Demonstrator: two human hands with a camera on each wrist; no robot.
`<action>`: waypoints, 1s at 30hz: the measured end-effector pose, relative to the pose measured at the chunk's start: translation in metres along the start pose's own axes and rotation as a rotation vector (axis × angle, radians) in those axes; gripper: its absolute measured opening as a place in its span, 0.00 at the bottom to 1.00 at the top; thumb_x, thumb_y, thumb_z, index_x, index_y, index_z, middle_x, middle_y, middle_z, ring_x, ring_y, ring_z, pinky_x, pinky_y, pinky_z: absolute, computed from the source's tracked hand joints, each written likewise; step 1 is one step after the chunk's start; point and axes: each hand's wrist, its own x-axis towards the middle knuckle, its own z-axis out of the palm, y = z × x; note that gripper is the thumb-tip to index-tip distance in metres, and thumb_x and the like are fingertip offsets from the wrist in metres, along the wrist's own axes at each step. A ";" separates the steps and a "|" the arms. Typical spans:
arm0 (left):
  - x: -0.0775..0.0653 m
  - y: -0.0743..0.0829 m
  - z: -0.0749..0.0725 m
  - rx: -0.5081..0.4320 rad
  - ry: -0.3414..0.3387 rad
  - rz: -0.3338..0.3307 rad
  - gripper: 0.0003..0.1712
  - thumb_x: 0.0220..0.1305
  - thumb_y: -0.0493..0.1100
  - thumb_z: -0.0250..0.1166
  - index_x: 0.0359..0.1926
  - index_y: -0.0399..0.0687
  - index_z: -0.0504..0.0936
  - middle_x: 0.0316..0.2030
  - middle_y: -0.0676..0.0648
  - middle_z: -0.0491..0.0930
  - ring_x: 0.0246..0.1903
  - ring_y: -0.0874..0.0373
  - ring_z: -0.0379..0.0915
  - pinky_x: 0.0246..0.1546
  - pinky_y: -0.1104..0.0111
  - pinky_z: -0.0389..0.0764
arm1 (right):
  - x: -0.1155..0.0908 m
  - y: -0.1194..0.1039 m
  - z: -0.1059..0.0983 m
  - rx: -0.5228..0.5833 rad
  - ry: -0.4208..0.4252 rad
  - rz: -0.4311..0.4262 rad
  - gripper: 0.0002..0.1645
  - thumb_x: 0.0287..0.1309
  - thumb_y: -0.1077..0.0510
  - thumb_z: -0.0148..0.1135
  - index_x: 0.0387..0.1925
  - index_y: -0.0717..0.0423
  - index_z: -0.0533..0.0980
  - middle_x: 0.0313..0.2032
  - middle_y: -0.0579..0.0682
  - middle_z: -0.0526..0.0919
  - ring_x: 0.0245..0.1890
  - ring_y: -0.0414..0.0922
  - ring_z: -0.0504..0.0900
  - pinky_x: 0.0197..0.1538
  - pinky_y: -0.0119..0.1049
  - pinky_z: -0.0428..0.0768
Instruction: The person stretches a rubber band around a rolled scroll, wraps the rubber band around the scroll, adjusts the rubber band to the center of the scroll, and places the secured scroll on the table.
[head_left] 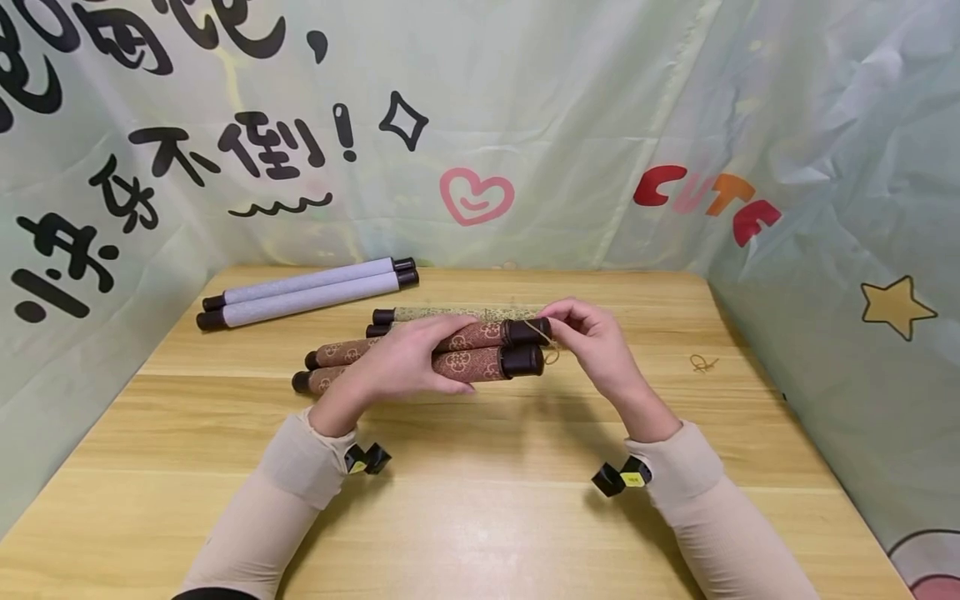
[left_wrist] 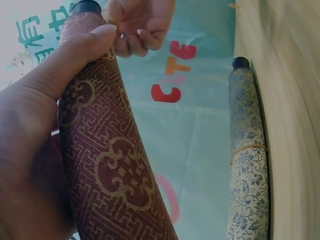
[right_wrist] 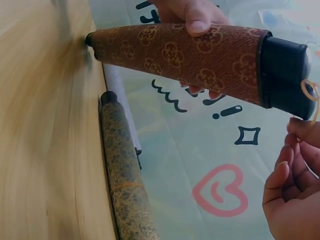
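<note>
My left hand (head_left: 405,358) grips a double-rolled scroll (head_left: 474,364) of reddish-brown brocade with gold flower medallions and black end knobs. The left wrist view shows the thumb (left_wrist: 102,42) lying along the brocade near the far end. At the scroll's right end, my right hand (head_left: 596,342) pinches a thin yellowish rubber band (right_wrist: 310,90) between thumb and fingers. The band hangs in a loop beside the black knobs; in the head view, part of it crosses the upper knob. The scroll is held up off the table, its left end lower.
Behind the held scroll lies another scroll (head_left: 450,315) in yellowish floral cloth, a band (left_wrist: 250,147) round its middle. A pale lavender scroll (head_left: 315,292) lies at the back left. One loose rubber band (head_left: 702,363) is on the wooden table (head_left: 487,517) at right. Printed curtains enclose the table.
</note>
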 end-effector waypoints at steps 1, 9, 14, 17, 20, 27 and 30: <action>0.000 0.000 0.000 0.001 0.000 -0.004 0.54 0.45 0.63 0.77 0.70 0.51 0.67 0.62 0.44 0.73 0.60 0.47 0.70 0.61 0.51 0.69 | 0.000 -0.001 0.000 0.024 0.017 0.005 0.05 0.64 0.67 0.60 0.38 0.61 0.81 0.30 0.45 0.80 0.28 0.40 0.73 0.31 0.28 0.74; 0.001 -0.005 0.000 0.038 -0.004 -0.075 0.54 0.47 0.65 0.74 0.71 0.50 0.65 0.64 0.43 0.72 0.62 0.46 0.69 0.63 0.49 0.67 | -0.007 -0.025 -0.005 -0.006 0.061 -0.116 0.07 0.61 0.65 0.65 0.37 0.67 0.81 0.32 0.51 0.80 0.26 0.43 0.70 0.27 0.29 0.71; 0.002 -0.008 0.001 0.072 0.037 -0.135 0.54 0.47 0.66 0.74 0.71 0.50 0.66 0.63 0.44 0.73 0.61 0.45 0.70 0.62 0.49 0.67 | -0.017 -0.046 -0.006 -0.037 -0.024 -0.217 0.05 0.60 0.68 0.64 0.36 0.69 0.81 0.33 0.54 0.81 0.29 0.46 0.74 0.33 0.29 0.77; 0.003 -0.009 0.001 0.076 0.046 -0.137 0.53 0.47 0.66 0.74 0.71 0.50 0.66 0.63 0.44 0.73 0.60 0.44 0.70 0.62 0.49 0.68 | -0.021 -0.054 -0.003 -0.011 -0.067 -0.266 0.03 0.59 0.69 0.65 0.35 0.68 0.81 0.32 0.56 0.81 0.30 0.46 0.76 0.34 0.29 0.77; 0.004 -0.009 0.002 0.060 0.035 -0.124 0.54 0.46 0.66 0.74 0.71 0.50 0.66 0.63 0.44 0.72 0.61 0.45 0.69 0.63 0.48 0.66 | -0.021 -0.054 0.002 -0.028 -0.087 -0.275 0.03 0.59 0.69 0.65 0.35 0.67 0.81 0.32 0.57 0.82 0.29 0.44 0.76 0.32 0.29 0.76; 0.003 -0.002 0.004 0.012 -0.013 -0.068 0.55 0.46 0.66 0.75 0.71 0.48 0.66 0.64 0.42 0.71 0.62 0.45 0.68 0.63 0.50 0.67 | -0.016 -0.040 0.011 -0.144 -0.010 -0.207 0.04 0.60 0.69 0.64 0.36 0.62 0.82 0.29 0.51 0.79 0.25 0.43 0.72 0.26 0.29 0.72; 0.002 0.000 0.003 0.012 -0.023 -0.057 0.55 0.46 0.66 0.75 0.71 0.48 0.65 0.64 0.42 0.71 0.62 0.45 0.68 0.63 0.50 0.67 | -0.014 -0.035 0.011 -0.126 0.032 -0.216 0.04 0.60 0.70 0.64 0.37 0.65 0.82 0.27 0.53 0.76 0.25 0.43 0.70 0.27 0.28 0.71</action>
